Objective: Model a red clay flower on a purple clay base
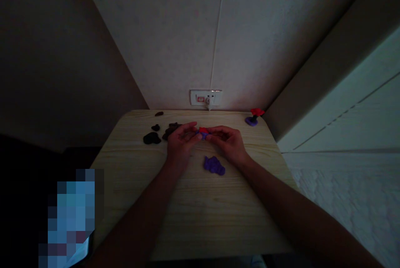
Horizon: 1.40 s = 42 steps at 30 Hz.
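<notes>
Between my fingertips, over the middle of the table, is a small red and purple clay piece, red on top and purple below. My left hand pinches it from the left with the thumb, its index finger raised. From the right, my right hand closes thumb and fingers on it. A flattened purple clay lump lies on the wood just below my hands. Dark clay lumps sit beside my left hand, partly hidden by it.
The wooden table meets a wall with a socket and plug. More dark clay pieces lie at the left. At the far right corner stands a red-topped clay figure on a purple base. A pixelated lit screen is at lower left.
</notes>
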Motion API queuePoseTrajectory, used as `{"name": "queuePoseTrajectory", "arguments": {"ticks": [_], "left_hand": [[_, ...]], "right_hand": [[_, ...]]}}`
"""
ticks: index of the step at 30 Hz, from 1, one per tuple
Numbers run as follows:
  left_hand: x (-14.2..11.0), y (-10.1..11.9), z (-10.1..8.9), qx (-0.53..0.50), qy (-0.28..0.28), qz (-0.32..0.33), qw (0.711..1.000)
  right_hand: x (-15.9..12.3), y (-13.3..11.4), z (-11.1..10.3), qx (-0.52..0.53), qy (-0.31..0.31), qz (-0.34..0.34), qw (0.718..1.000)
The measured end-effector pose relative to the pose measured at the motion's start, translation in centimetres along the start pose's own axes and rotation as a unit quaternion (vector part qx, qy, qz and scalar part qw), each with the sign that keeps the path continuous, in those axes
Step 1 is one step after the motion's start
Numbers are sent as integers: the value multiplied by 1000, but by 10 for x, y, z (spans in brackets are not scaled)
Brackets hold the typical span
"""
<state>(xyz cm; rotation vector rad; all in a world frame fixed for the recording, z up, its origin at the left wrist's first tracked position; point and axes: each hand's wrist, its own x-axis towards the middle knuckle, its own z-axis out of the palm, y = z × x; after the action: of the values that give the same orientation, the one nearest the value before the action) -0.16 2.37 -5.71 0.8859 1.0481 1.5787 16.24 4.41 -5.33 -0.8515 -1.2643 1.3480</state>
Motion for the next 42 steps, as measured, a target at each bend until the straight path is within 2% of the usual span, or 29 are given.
{"name": "queuePoseTrajectory", "arguments": {"ticks": [6, 13, 21, 27, 33, 37, 42], "left_hand": [[-2, 2, -1, 4, -47, -24, 999], [-4, 4, 2, 30, -49, -19, 998], [-5, 4, 2, 138, -31, 72, 987], [-7, 5, -1, 242, -70, 165, 954], [-7, 5, -1, 227, -76, 186, 953], [-8, 7, 1, 206, -66, 198, 956], [-7, 6, 4, 198, -52, 210, 956]], "right_hand": [[2, 2, -4, 14, 52, 47, 997], [0, 1, -4, -11, 48, 26, 998], [-1, 1, -2, 8, -1, 31, 999], [1, 3, -6, 23, 3, 67, 997], [2, 2, -7, 43, 13, 89, 995], [3, -1, -5, 76, 52, 109, 990], [3, -1, -3, 59, 68, 105, 990]]}}
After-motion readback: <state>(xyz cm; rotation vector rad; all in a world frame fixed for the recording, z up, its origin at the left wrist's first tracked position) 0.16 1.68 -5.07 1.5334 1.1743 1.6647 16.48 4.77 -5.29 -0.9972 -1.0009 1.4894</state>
